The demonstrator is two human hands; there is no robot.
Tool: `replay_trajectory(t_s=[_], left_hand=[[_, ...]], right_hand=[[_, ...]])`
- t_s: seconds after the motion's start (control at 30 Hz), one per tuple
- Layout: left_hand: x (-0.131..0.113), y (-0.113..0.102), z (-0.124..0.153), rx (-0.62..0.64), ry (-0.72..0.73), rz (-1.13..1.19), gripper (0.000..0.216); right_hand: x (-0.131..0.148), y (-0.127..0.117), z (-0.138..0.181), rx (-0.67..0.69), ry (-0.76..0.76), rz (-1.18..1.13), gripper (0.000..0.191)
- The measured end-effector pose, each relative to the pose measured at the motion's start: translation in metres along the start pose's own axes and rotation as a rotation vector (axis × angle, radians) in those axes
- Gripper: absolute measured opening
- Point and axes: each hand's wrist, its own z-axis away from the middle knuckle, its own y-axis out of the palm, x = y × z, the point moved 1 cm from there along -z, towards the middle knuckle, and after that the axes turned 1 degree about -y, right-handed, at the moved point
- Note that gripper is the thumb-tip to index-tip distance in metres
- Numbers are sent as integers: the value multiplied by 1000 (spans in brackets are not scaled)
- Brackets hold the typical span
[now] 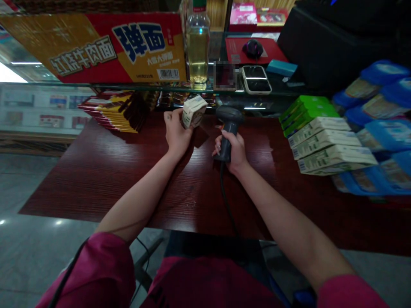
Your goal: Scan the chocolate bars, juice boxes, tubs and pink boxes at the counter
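Note:
My left hand [178, 131] is closed around a small white and pale green carton [194, 110], held tilted above the dark red wooden counter [189, 192]. Its near faces are in view, while my fingers hide part of its lower side. A dark grey barcode scanner [228, 128] is upright in my right hand [236, 149], its handle wrapped by my fingers. The scanner's head is level with the carton and a short gap lies between them. From the handle's base a black cable [224, 192] runs down over the counter's near edge.
Left stands a stack of yellow and red packets [115, 112]. Right are several similar cartons [334, 147], green packs [308, 111] and blue-lidded tubs [385, 132]. On the glass shelf behind are a noodle box [128, 49], a bottle [198, 51], a phone [256, 80] and a mouse [253, 49].

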Motion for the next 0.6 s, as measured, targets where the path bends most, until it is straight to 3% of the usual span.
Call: replay_trajectory(t_s=[0.07,0.17,0.23,0.37,0.47,0.53,0.6], left_hand=[[-4,-10,1,-17,1,-40,49],[-7,-21,3,91,49,-25,44],[-5,-23,0,186,83,18,51],[8,-15,-16,402,118,179,86],[14,-7,-28,585,124,255,84],[12,-7,-30,592,108,214,78],[10,-10,-28,512,68,163,72]], right_hand=[[0,1,1,15,2,13,43],[0,2,2,29,-6,24,42],[1,2,3,29,-11,20,42],[1,-1,2,5,-27,-1,39],[1,-3,0,-5,-36,-5,36],[0,-4,0,2,-38,2,36],[0,-5,0,16,-43,9,38]])
